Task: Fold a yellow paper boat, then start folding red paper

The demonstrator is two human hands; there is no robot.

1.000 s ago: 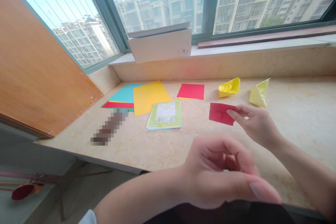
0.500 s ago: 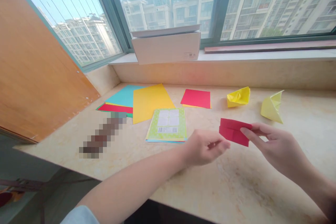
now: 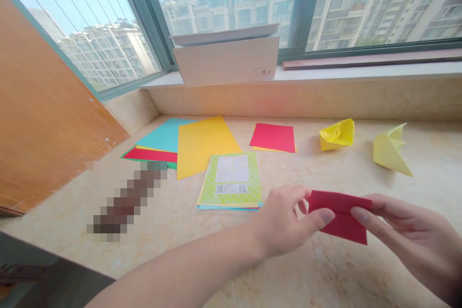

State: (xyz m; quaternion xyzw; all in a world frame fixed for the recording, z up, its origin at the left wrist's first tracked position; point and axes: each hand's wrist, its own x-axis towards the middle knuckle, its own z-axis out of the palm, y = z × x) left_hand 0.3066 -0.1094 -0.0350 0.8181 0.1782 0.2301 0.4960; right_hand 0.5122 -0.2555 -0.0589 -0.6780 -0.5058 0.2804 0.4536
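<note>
A folded piece of red paper (image 3: 342,216) is held above the table, tilted toward me, with a crease line across its upper part. My left hand (image 3: 290,219) pinches its left edge, thumb on the near face and fingers behind. On the right edge, my right hand (image 3: 407,233) grips it with the thumb in front and the other fingers behind. Beyond my hands stand a bright yellow folded paper boat (image 3: 337,134) and a pale yellow folded paper shape (image 3: 390,149).
Red square paper (image 3: 273,137) lies over a yellow sheet. To the left are a green-dotted paper pack (image 3: 233,197), a large yellow sheet (image 3: 202,147), blue paper (image 3: 162,134) and a pixelated item (image 3: 126,202). A white box (image 3: 227,60) stands on the windowsill.
My left hand has moved right and taken hold of the red paper's left edge. The paper and my right hand have come lower and nearer in view.
</note>
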